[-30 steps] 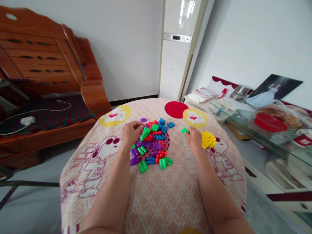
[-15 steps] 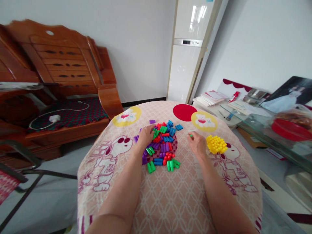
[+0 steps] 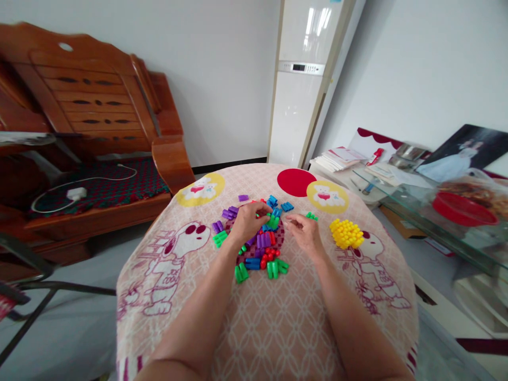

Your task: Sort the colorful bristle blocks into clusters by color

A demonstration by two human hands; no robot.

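My left hand (image 3: 250, 221) is over the pile of plastic building blocks, its thumb and fingers closed at a green block (image 3: 273, 221). Just to the right, my right hand (image 3: 305, 232) points its fingertips toward that block, a small gap between them and nothing visible inside. Beyond the right hand lies another green block (image 3: 311, 216). Purple blocks (image 3: 230, 212), red blocks (image 3: 270, 256) and blue blocks (image 3: 253, 263) are scattered around the left hand. Part of the pile is hidden beneath the left hand.
A cluster of yellow blocks (image 3: 346, 234) sits to the right on the patterned tablecloth (image 3: 278, 323). A wooden bench (image 3: 99, 116) stands at left. On the right, a glass shelf (image 3: 400, 203) carries papers and a red bowl (image 3: 464, 208).
My left hand has moved right across the pile with a green block. My right hand has let go of a green block, now on the cloth, and shifted left toward the pile.
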